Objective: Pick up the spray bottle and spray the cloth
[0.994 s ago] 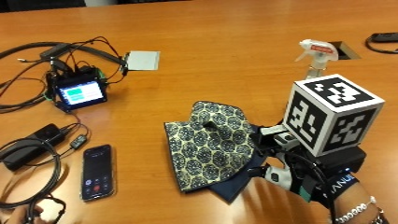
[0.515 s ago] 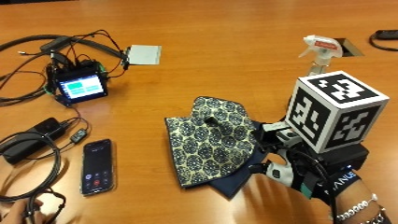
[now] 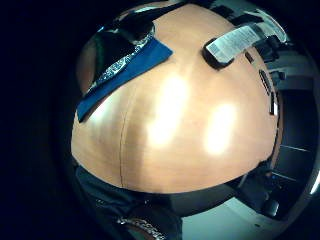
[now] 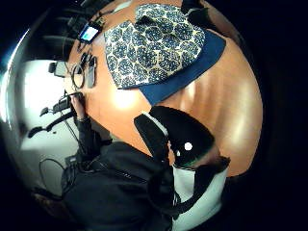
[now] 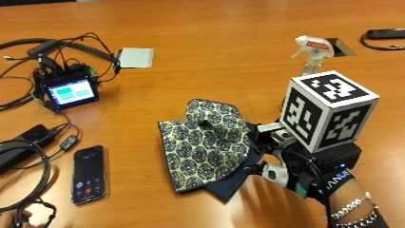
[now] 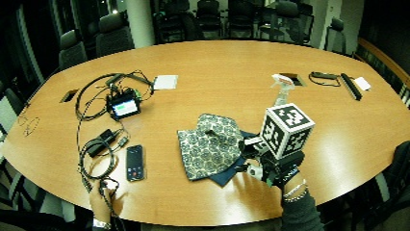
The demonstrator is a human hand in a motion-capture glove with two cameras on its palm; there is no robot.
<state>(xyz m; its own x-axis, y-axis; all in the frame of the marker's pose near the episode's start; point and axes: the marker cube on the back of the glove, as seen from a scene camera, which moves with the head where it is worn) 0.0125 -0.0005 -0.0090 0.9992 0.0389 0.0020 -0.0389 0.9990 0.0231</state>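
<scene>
In the outside view a spray bottle with a white trigger head stands upright on the wooden table, beyond my gloved right hand. The patterned cloth, with its dark blue underside showing, lies crumpled in the middle of the table. My hand hovers low at the cloth's right edge and holds nothing, well short of the bottle. The thumb side palm view shows the cloth spread ahead and the gloved thumb extended. The little finger side view shows the cloth's blue edge and bare tabletop.
A phone lies left of the cloth. Further left are a small screen device and tangled cables. A grey pad sits at the back, with a table cutout behind the bottle. The bare left hand rests at the table's near edge.
The outside picture has shifted a little. My hand stays beside the cloth's right edge, and the bottle and cloth have not moved.
</scene>
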